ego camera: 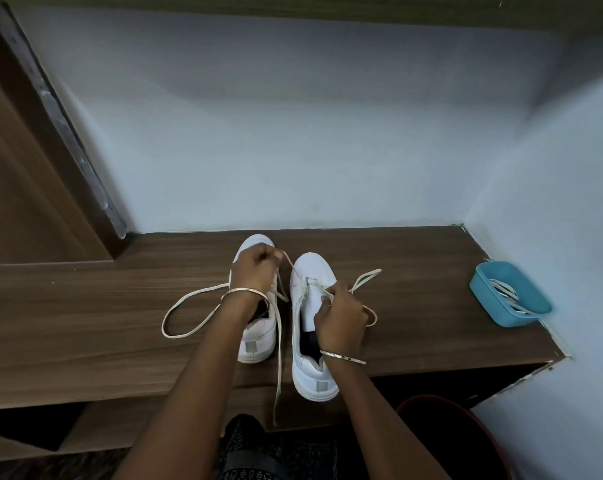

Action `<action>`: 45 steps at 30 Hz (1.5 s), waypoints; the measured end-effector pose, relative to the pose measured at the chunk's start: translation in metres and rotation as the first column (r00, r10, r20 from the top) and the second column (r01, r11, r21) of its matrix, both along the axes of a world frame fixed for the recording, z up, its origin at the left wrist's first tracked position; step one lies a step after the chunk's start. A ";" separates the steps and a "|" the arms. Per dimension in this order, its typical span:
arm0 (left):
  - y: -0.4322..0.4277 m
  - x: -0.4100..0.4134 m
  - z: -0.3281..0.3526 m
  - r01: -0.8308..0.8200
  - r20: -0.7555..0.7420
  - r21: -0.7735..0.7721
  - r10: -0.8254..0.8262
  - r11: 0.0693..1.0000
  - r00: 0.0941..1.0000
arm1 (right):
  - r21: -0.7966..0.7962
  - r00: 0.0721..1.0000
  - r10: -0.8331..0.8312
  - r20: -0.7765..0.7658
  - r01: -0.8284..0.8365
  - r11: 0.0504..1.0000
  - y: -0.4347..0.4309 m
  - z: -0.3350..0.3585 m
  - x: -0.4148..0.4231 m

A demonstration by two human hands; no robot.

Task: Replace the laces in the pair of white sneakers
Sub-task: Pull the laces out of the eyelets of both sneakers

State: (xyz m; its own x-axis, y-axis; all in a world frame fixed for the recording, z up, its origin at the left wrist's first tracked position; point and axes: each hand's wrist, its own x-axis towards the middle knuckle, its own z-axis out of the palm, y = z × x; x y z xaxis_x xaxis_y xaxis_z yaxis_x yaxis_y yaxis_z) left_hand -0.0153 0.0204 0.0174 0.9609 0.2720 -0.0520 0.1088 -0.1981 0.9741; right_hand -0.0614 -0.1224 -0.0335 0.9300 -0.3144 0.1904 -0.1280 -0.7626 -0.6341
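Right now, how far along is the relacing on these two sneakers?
Done: the right sneaker shows a bare tongue, and only its lowest eyelet row holds lace. In hand: left grip and right grip each pinch that cream lace. Left: a loose lace trails past the left sneaker, and white laces sit in the blue tub, apparently unused.

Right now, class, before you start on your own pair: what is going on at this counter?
A person is working on the laces of two white sneakers on a wooden counter. The left hand, over the left sneaker, pinches a lace that runs to the right sneaker; the right hand pinches it by the front eyelets. A loose lace hangs over the counter's edge. A blue tub holds more white laces.
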 end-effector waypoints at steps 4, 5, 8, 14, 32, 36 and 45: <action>0.012 -0.004 0.024 0.104 0.126 -0.742 -0.015 0.662 0.992 | 0.011 1.000 -0.005 -0.001 0.005 1.000 0.001 0.000 -0.001; 0.015 -0.006 0.029 0.096 0.110 -0.800 -0.012 0.592 0.994 | 0.014 1.000 -0.005 -0.003 0.005 1.000 0.002 0.001 -0.002; 0.019 -0.004 0.024 0.012 0.001 -0.533 -0.014 0.846 1.000 | 0.024 1.000 -0.006 -0.007 0.006 1.000 0.002 0.002 -0.002; 0.009 -0.004 0.005 0.356 -0.240 0.782 -0.280 0.511 0.929 | 0.002 1.000 -0.001 -0.022 0.001 1.000 0.003 0.003 -0.002; -0.008 0.002 0.022 0.206 0.209 -0.596 -0.098 0.776 0.973 | -0.001 1.000 -0.007 0.022 0.007 1.000 0.004 0.001 -0.003; 0.002 0.002 0.029 0.131 0.139 -0.739 -0.042 0.660 0.989 | -0.010 1.000 -0.006 0.015 0.006 1.000 0.004 -0.002 -0.002; -0.005 -0.005 -0.002 0.326 -0.108 0.662 -0.345 0.675 0.932 | -0.001 0.998 -0.020 0.052 0.020 1.000 0.006 -0.004 -0.001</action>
